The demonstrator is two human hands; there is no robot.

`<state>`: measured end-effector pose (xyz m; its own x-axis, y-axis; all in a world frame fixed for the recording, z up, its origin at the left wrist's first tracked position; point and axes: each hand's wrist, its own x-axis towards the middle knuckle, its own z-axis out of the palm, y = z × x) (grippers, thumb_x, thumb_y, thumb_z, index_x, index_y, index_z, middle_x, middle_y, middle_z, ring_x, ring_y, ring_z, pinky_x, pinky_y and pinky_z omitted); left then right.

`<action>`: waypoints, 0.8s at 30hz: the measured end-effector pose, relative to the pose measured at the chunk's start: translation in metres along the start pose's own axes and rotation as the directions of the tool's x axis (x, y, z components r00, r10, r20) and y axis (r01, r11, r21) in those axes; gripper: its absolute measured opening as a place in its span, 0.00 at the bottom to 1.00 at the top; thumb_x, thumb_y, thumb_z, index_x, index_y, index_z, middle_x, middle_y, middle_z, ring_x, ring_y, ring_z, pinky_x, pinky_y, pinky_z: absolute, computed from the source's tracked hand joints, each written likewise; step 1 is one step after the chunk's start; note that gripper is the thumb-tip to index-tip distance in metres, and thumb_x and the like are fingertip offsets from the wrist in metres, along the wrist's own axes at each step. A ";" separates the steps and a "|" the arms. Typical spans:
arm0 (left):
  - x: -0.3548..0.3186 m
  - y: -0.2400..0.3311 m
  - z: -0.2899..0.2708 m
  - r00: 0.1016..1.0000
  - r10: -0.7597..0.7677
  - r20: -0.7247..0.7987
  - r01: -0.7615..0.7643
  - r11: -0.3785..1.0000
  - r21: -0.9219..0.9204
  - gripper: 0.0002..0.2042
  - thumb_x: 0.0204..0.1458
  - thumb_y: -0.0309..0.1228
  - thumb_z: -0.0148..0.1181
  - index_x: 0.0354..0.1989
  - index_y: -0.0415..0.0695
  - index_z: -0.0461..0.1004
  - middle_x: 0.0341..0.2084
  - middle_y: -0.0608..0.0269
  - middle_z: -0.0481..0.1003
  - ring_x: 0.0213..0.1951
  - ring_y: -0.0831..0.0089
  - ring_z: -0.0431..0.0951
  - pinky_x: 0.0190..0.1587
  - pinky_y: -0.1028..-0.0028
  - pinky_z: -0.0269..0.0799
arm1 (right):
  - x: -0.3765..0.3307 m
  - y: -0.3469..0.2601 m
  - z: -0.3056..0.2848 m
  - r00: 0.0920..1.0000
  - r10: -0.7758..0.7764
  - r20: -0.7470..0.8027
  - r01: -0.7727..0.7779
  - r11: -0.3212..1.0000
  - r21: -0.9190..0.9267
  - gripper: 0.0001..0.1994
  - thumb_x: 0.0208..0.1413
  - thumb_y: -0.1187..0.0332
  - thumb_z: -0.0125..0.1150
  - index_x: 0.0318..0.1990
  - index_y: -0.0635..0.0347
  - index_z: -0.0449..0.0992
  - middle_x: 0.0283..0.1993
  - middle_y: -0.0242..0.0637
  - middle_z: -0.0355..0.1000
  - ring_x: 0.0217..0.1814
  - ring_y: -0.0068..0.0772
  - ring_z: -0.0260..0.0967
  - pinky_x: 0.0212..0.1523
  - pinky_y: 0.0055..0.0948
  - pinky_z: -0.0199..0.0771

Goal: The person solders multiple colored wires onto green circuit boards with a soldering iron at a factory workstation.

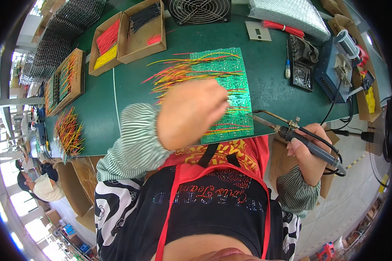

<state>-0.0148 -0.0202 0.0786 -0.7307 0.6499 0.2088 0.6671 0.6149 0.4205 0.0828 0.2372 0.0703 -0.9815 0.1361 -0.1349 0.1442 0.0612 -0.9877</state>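
Note:
A green circuit board panel lies on the table in front of me, with many red, yellow and black wires reaching across it and out past its left edge. Over the middle of the panel is my left hand, slightly blurred, its fingers curled together; what they pinch is hidden. My right hand grips the dark handle of a soldering iron at the table's near right edge. A thin curved feed tube is clamped to the iron, and both tips point at the panel's right edge.
Cardboard boxes of cut wires stand at the back left, near a fan. Wired boards fill a box at left, beside a wire bundle. A blue soldering station, black tray and screwdriver are at right.

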 end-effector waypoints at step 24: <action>0.008 0.000 0.027 0.991 0.007 0.135 0.013 0.989 -0.150 0.07 0.46 0.31 0.59 0.28 0.41 0.74 0.24 0.58 0.71 0.29 0.59 0.73 0.30 0.64 0.68 | 0.003 0.003 0.001 1.000 0.003 -0.020 -0.002 1.000 0.023 0.08 0.43 0.78 0.59 0.33 0.68 0.70 0.23 0.36 0.71 0.23 0.20 0.68 0.26 0.19 0.69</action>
<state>-0.0164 -0.0031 0.0569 -0.6995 0.7089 0.0905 0.6280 0.5493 0.5513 0.0802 0.2369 0.0668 -0.9784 0.1557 -0.1362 0.1438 0.0385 -0.9889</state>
